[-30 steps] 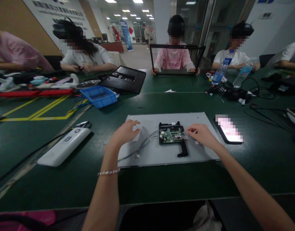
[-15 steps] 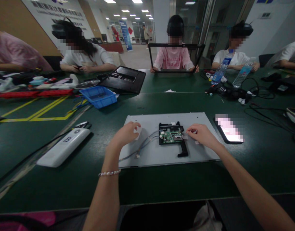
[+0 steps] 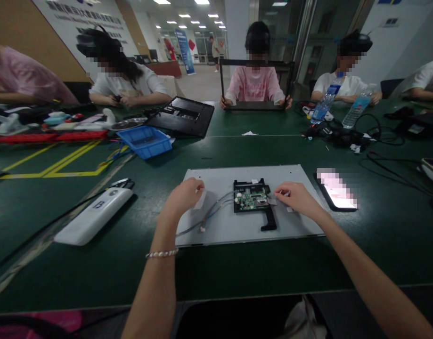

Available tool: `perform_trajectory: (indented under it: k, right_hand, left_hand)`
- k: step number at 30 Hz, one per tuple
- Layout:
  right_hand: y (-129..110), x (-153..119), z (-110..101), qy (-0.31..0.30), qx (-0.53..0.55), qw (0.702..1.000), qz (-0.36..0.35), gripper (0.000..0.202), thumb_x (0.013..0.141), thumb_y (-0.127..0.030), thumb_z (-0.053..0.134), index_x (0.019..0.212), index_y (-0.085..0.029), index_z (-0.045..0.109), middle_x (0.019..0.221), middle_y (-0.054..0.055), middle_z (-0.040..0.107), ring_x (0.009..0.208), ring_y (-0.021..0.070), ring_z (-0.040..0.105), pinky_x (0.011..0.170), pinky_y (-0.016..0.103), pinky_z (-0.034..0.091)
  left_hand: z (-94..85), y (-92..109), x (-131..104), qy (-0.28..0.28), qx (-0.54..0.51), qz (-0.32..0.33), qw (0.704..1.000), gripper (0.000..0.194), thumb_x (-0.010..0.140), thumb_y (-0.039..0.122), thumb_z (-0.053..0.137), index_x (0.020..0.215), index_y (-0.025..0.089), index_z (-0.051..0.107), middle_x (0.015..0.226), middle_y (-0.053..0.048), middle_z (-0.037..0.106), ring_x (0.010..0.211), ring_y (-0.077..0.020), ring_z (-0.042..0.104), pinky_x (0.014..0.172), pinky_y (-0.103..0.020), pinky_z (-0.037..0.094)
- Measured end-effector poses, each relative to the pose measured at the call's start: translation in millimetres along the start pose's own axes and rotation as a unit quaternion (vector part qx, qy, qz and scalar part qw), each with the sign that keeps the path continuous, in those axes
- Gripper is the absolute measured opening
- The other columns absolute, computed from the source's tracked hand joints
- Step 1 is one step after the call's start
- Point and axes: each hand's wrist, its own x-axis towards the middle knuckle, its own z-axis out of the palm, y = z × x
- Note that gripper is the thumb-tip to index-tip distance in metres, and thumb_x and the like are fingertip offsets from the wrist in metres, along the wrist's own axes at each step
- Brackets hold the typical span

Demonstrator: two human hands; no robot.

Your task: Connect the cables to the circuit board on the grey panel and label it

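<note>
A light grey flat panel point(image 3: 219, 228) lies on the table in front of me. On its middle sits a green circuit board point(image 3: 252, 199) in a black plastic bracket point(image 3: 269, 220). Thin grey cables point(image 3: 212, 210) run from the board's left side across the panel. Over the panel's left part, my left hand point(image 3: 185, 194) is closed, and a thin whitish sheet-like piece point(image 3: 201, 199) hangs at its fingertips. My right hand point(image 3: 297, 197) pinches its fingers together just right of the board, beside a small clear strip point(image 3: 272, 201). What lies between those fingers is too small to name.
A white power bank point(image 3: 94, 216) with a cable lies left, a lit phone point(image 3: 338, 189) right. Farther back are a blue basket point(image 3: 144, 142), a black casing point(image 3: 183, 115) and two bottles point(image 3: 324, 101). Across the table a person point(image 3: 253, 82) holds a black frame point(image 3: 257, 107).
My left hand has turned slightly and its fingers have closed in, with the whitish piece now lower under them. My right hand stays put. The person opposite has tilted the black frame.
</note>
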Motion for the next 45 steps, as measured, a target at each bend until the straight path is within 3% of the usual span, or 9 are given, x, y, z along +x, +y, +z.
perform_trajectory:
  k: [9, 18, 25, 33, 38, 45]
  right_hand:
    - [5, 1, 2, -0.006, 0.014, 1.0, 0.003, 0.018, 0.08, -0.025, 0.054, 0.087, -0.022, 0.07, 0.089, 0.005, 0.068, 0.077, 0.0173, 0.062, 0.069, 0.03, 0.048]
    - [2, -1, 0, -0.032, 0.024, 0.999, 0.015, 0.017, 0.08, -0.026, 0.056, 0.091, -0.021, 0.069, 0.092, 0.006, 0.067, 0.078, 0.0164, 0.062, 0.07, 0.03, 0.048]
    - [-3, -2, 3, -0.061, 0.011, 0.998, 0.005, 0.018, 0.075, -0.028, 0.063, 0.091, -0.021, 0.068, 0.096, 0.006, 0.063, 0.08, 0.0164, 0.061, 0.071, 0.031, 0.047]
    - [5, -1, 1, -0.028, 0.023, 0.998, 0.06, 0.013, 0.079, -0.029, 0.056, 0.079, -0.02, 0.065, 0.073, 0.003, 0.066, 0.068, 0.0161, 0.061, 0.063, 0.028, 0.044]
    - [18, 0, -5, -0.008, -0.018, 0.996, 0.086, 0.016, 0.077, -0.031, 0.055, 0.079, -0.02, 0.067, 0.073, 0.004, 0.067, 0.068, 0.0173, 0.062, 0.062, 0.029, 0.044]
    - [26, -1, -6, 0.045, -0.1, 0.992, 0.064, 0.024, 0.08, -0.032, 0.055, 0.095, -0.018, 0.067, 0.098, 0.009, 0.062, 0.074, 0.0174, 0.06, 0.073, 0.033, 0.045]
  left_hand:
    - [-5.7, 1, 0, 0.072, -0.08, 0.006, 0.994, 0.025, 0.082, 0.028, 0.042, 0.09, 0.019, 0.064, 0.089, -0.006, 0.067, 0.078, -0.0191, 0.061, 0.071, -0.028, 0.044]
    - [-5.3, 3, 1, 0.077, -0.174, -0.012, 0.982, 0.027, 0.082, 0.035, 0.044, 0.091, 0.018, 0.062, 0.084, -0.003, 0.066, 0.072, -0.0169, 0.061, 0.066, -0.026, 0.045]
    - [-4.6, 10, 1, 0.087, -0.072, -0.02, 0.993, 0.022, 0.082, 0.022, 0.041, 0.091, 0.018, 0.061, 0.089, -0.006, 0.065, 0.082, -0.0188, 0.061, 0.073, -0.028, 0.044]
    - [3.7, 18, 3, 0.051, 0.009, -0.023, 0.998, 0.023, 0.083, 0.019, 0.039, 0.093, 0.018, 0.06, 0.098, -0.008, 0.064, 0.089, -0.0199, 0.059, 0.079, -0.029, 0.044]
    - [9.6, 18, 5, 0.05, 0.013, -0.016, 0.999, 0.024, 0.084, 0.018, 0.038, 0.094, 0.018, 0.06, 0.097, -0.009, 0.063, 0.089, -0.0203, 0.059, 0.08, -0.03, 0.044]
    - [11.1, 22, 4, 0.056, 0.024, -0.019, 0.998, 0.028, 0.087, 0.022, 0.038, 0.107, 0.018, 0.056, 0.108, -0.009, 0.059, 0.09, -0.0201, 0.059, 0.078, -0.031, 0.044]
